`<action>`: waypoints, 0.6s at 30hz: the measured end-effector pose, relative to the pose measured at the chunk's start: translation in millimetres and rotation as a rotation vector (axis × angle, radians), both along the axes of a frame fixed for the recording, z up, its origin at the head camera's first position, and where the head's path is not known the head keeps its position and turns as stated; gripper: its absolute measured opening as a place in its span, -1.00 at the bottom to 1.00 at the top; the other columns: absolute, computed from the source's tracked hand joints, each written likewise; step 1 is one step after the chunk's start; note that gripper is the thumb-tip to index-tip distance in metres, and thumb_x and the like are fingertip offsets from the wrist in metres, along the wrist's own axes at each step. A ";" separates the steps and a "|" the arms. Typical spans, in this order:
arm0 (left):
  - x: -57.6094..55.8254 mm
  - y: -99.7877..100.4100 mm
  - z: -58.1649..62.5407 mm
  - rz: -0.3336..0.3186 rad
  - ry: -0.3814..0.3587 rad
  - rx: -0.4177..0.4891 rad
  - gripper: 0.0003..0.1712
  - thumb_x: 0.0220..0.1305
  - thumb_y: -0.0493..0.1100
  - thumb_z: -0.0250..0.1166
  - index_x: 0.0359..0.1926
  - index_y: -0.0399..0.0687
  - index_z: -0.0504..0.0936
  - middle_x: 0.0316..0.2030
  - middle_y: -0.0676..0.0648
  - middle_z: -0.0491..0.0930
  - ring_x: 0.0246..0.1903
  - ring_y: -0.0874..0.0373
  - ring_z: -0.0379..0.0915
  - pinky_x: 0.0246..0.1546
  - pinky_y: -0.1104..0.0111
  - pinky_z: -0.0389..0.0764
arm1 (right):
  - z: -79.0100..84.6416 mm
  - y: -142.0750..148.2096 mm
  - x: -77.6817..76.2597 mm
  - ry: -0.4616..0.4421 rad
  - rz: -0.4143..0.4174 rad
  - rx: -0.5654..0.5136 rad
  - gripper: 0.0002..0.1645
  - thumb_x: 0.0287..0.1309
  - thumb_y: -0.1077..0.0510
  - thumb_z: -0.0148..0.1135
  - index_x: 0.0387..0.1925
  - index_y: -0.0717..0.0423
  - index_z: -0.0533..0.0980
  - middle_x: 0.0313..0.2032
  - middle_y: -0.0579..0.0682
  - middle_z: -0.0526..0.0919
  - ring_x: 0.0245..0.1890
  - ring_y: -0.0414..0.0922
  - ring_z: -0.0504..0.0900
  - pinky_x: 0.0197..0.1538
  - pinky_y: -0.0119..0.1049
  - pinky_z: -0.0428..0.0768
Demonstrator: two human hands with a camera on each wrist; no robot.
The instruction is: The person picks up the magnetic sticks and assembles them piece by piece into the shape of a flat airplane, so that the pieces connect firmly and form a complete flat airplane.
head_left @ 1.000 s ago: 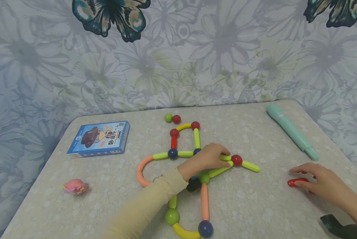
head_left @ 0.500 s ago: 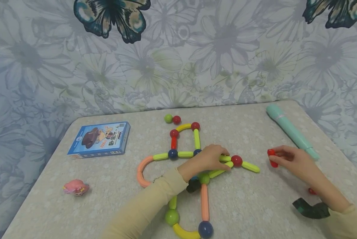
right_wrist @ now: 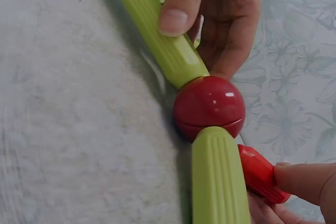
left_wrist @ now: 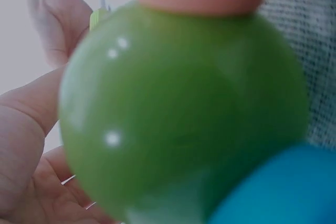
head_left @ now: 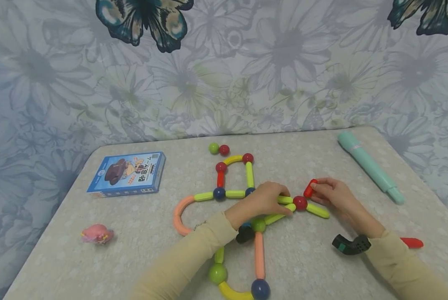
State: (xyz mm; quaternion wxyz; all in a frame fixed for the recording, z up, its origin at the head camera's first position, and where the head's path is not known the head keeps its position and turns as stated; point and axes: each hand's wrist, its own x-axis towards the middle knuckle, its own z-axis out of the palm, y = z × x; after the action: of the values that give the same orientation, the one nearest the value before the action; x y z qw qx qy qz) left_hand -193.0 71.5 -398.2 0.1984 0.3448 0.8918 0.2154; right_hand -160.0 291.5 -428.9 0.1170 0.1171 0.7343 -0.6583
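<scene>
A flat figure of magnetic rods and balls lies on the table. My left hand (head_left: 263, 200) grips two lime-green rods (head_left: 285, 200) where they meet a red ball (head_left: 300, 203); its thumb presses one rod in the right wrist view. A third lime-green rod (right_wrist: 219, 182) sticks out from the ball's other side. My right hand (head_left: 338, 200) pinches a short red rod (head_left: 309, 188) between thumb and fingers, its lower end right at the red ball. A green ball (left_wrist: 178, 103) of the figure fills most of the left wrist view.
At the back left lies a blue box (head_left: 128, 173), with a pink toy (head_left: 97, 234) nearer me. A mint-green cylinder (head_left: 372, 166) lies at the right. Another red rod (head_left: 412, 243) shows beyond my right sleeve. Loose green (head_left: 214, 148) and red (head_left: 224, 150) balls sit behind the figure.
My right hand has lifted the short red rod from the table's right side and carried it left to the red ball. My left hand has stayed on the lime-green rods.
</scene>
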 end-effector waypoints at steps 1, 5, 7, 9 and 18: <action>0.0 0.1 0.1 -0.001 0.003 -0.003 -0.46 0.03 0.05 0.43 0.03 -0.06 0.59 -0.21 0.13 0.54 -0.26 0.27 0.33 -0.22 0.50 0.38 | -0.8 0.0 0.5 -0.002 0.000 -0.009 -0.28 0.28 0.05 0.13 0.23 0.46 0.12 -0.22 0.02 0.54 -0.31 -0.23 0.60 -0.15 -0.33 0.55; 0.2 0.2 0.4 0.000 0.009 -0.010 -0.45 0.03 0.06 0.43 0.04 -0.05 0.59 -0.18 0.12 0.54 -0.25 0.26 0.33 -0.21 0.49 0.38 | -1.6 -0.6 3.1 -0.006 -0.004 -0.008 -0.31 0.27 0.06 0.15 0.20 0.45 0.15 -0.27 0.00 0.58 -0.34 -0.22 0.62 -0.17 -0.33 0.56; 0.2 0.2 0.5 0.001 0.010 -0.010 -0.45 0.03 0.07 0.43 0.04 -0.05 0.59 -0.18 0.12 0.55 -0.24 0.26 0.33 -0.20 0.49 0.38 | -1.6 -1.1 3.9 -0.006 0.000 0.002 -0.33 0.26 0.04 0.16 0.16 0.45 0.18 -0.30 0.00 0.60 -0.35 -0.21 0.63 -0.19 -0.34 0.56; 0.1 0.4 0.4 0.002 0.010 -0.010 -0.45 0.04 0.06 0.43 0.04 -0.06 0.59 -0.18 0.12 0.55 -0.25 0.26 0.33 -0.21 0.50 0.38 | -1.6 -1.0 5.2 0.000 0.009 0.015 -0.35 0.26 0.03 0.16 0.12 0.44 0.20 -0.32 0.01 0.61 -0.36 -0.19 0.64 -0.20 -0.35 0.56; 0.3 -0.1 -0.2 0.001 0.006 0.005 -0.46 0.05 0.05 0.42 0.03 -0.07 0.59 -0.17 0.11 0.55 -0.25 0.28 0.34 -0.20 0.50 0.38 | -0.2 0.9 6.3 0.039 0.073 0.139 -0.34 0.27 -0.01 0.15 0.08 0.47 0.22 -0.35 0.05 0.62 -0.41 -0.16 0.65 -0.26 -0.37 0.57</action>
State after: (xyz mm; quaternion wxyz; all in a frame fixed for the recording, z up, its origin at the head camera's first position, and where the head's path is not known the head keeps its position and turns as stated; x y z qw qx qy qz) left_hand -192.7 71.4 -398.4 0.1950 0.3456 0.8920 0.2167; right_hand -153.6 292.3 -429.1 0.1180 0.0852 0.7843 -0.6030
